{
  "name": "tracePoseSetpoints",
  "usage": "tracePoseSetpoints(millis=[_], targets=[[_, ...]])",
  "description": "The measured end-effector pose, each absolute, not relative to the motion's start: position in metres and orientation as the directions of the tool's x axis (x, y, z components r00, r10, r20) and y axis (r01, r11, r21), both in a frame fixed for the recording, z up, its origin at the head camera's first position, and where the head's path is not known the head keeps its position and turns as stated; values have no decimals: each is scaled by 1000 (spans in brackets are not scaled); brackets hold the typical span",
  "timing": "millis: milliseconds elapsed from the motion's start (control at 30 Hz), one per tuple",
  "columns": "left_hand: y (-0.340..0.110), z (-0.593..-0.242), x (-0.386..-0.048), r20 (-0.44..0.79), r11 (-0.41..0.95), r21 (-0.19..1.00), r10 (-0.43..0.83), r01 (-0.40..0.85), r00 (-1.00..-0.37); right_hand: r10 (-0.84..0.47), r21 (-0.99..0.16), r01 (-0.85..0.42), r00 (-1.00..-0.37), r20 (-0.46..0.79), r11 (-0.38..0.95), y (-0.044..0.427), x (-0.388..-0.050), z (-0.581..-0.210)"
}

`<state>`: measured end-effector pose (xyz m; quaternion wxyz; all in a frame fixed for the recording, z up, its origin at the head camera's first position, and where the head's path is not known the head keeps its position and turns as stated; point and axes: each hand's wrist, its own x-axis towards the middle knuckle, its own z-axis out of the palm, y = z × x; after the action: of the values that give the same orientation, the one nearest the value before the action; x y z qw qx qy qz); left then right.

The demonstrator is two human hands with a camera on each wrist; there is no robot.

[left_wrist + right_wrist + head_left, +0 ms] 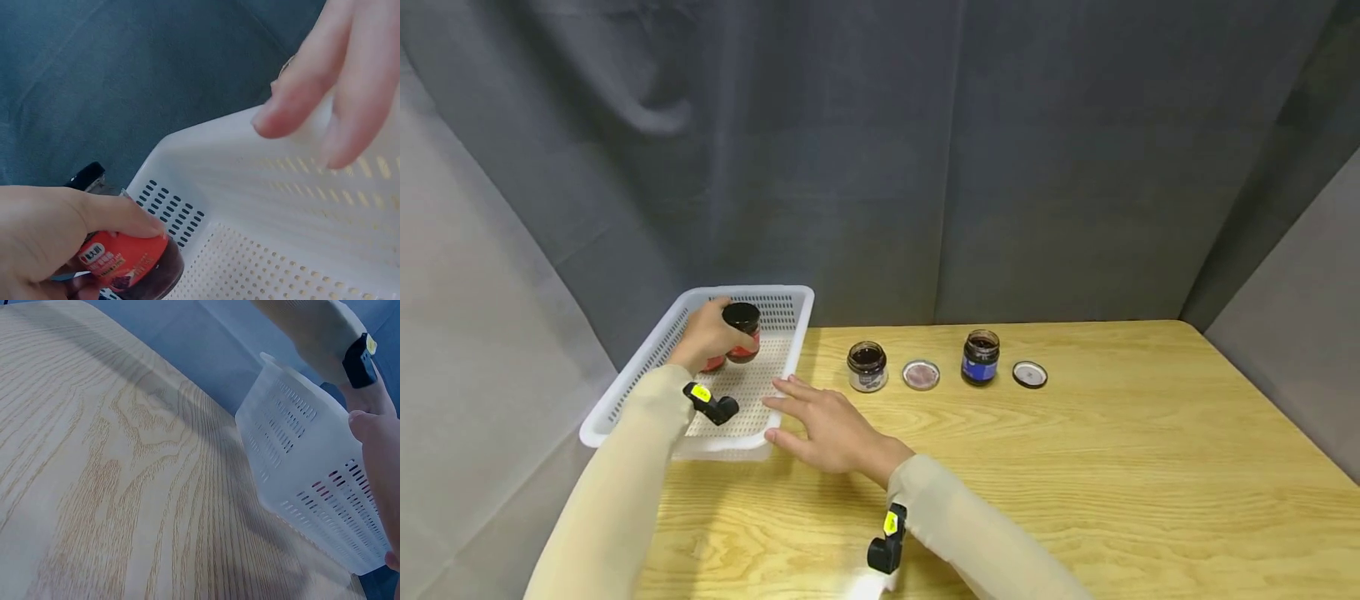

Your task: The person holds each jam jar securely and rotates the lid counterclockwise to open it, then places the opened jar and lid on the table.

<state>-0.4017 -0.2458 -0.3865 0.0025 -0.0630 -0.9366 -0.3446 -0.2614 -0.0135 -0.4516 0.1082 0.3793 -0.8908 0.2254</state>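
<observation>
My left hand grips a jam jar with a black lid and a red label, inside the left part of a white plastic basket. In the left wrist view the jar tilts, and the thumb lies across its red label. Another red patch shows under that hand in the head view; the hand hides most of it. Over the basket's right rim reach the spread, fairly straight fingers of my right hand, which holds nothing. Whether its fingertips touch the rim I cannot tell.
Right of the basket stand an uncapped dark jar with a pale label and an uncapped jar with a blue label. Two upturned lids lie beside them, one pinkish lid and one whitish lid. A grey curtain hangs behind the wooden table.
</observation>
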Motion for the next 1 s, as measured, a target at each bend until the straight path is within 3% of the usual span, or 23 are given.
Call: tracePoseSetpoints(millis=[300,567,1000], targets=[[-232,-388,-399,142,604,766,176,221,-974,-601,-333,-707,-706,374,624,-5,-265,-455],[-230,-382,-386,264,491,797,240,351,-934,-606,-314,-715,-698,383,625,-6,-267,-452],[-219,-367,-359,264,466,816,227,342,-938,-613,-293,-698,-715,337,653,-20,-270,-454]])
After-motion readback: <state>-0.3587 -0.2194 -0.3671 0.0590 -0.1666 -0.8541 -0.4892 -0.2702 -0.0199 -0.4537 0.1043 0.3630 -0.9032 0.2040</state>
